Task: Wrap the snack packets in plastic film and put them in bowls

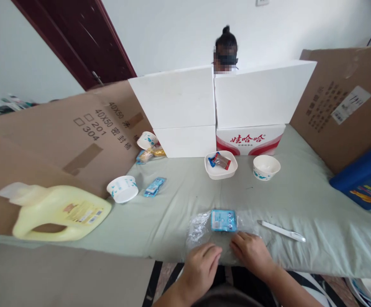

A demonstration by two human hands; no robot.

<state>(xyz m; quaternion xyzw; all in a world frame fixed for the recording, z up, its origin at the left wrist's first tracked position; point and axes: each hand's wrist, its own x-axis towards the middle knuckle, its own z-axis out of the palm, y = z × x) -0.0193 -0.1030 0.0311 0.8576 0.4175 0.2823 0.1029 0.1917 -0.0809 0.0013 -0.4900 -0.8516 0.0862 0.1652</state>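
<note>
The left hand and right hand curl by the film; whether either pinches it, I cannot tell.

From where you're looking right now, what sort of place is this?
Probably a room in a home, arranged as a makeshift workspace: a dark red door beside a plain white wall, large brown cardboard panels, and a pale green cloth-covered surface.

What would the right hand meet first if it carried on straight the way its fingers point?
Most likely the light-blue rectangular packet, just ahead and leftward of the right hand; the clear plastic film around it might be brushed first, since the hand's height above the cloth is unclear.
</note>
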